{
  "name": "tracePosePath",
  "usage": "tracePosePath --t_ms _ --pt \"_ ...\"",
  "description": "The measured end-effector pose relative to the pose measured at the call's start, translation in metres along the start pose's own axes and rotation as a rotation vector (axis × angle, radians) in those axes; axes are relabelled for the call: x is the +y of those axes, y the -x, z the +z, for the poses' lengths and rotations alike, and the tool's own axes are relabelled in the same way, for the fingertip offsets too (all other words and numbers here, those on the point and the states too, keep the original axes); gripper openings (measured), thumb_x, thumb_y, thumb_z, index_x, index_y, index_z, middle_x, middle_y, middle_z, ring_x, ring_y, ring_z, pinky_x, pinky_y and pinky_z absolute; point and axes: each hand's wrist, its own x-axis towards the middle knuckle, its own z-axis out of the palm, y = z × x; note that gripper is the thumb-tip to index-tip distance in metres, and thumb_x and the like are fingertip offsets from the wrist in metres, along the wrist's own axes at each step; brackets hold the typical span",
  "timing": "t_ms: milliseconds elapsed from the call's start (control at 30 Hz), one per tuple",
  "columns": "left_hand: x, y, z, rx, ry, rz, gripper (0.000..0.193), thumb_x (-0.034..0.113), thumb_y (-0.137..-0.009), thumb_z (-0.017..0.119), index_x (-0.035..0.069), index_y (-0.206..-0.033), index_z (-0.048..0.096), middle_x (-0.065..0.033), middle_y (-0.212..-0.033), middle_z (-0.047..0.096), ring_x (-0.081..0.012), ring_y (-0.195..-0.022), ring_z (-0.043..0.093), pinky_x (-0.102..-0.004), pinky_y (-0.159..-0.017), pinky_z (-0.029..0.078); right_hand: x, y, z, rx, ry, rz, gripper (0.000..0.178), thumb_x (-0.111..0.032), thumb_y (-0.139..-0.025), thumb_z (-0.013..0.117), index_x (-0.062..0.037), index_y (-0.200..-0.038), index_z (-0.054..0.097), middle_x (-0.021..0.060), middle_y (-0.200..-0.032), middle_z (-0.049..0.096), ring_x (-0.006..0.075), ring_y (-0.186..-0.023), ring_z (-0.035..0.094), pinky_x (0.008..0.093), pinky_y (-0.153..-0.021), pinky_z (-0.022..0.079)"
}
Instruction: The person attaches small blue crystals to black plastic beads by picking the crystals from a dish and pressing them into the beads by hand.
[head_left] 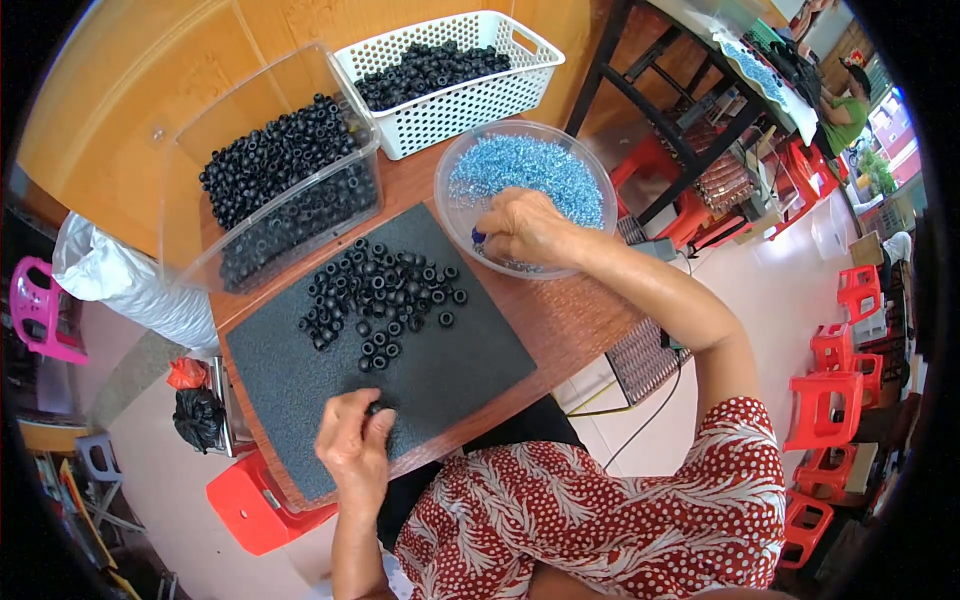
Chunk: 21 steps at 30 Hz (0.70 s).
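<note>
My left hand is closed near the front of a dark textured mat, pinching a small black ring-shaped part between thumb and fingers. Farther up the mat lies a loose pile of the same black rings, each with a hole through it. Over a round clear plastic bowl of shiny light-blue pieces, my right hand reaches in with bent fingers. A small dark blue object shows at its fingertips; its kind is hidden by the hand.
Behind the mat stand a clear plastic bin and a white perforated basket, both holding black rings. A white sack and red stool flank the wooden table. A person in green sits at the far right.
</note>
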Motion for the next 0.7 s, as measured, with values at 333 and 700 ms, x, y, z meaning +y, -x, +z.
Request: tracePosePath --t_ms 333,700 --pt "0.011 0.016 0.034 -0.075 0.375 -0.100 0.021 -0.001 -0.068 0.072 0.000 -0.089 0.066 -0.0032 -0.082 0.058 -0.0093 -0.065 0.050 -0.0221 -0.057 0.040 0.024 -0.010 0.006 0.332 0.243 0.105 0.005 -0.005 -0.062 0.061 -0.0017 -0.062 0.057 0.0155 -0.065 0.054 0.0343 -0.070 0.054 0.0445 -0.057 0.044" --pt "0.004 0.015 0.042 -0.032 0.524 -0.194 0.019 0.004 -0.070 0.073 0.000 -0.088 0.066 -0.0014 -0.080 0.056 -0.0075 -0.064 0.047 -0.0205 -0.056 0.037 0.023 -0.033 0.024 0.130 0.296 0.123 0.010 -0.010 -0.065 0.066 -0.0037 -0.070 0.061 0.0118 -0.072 0.057 0.0311 -0.078 0.055 0.0439 -0.064 0.046"
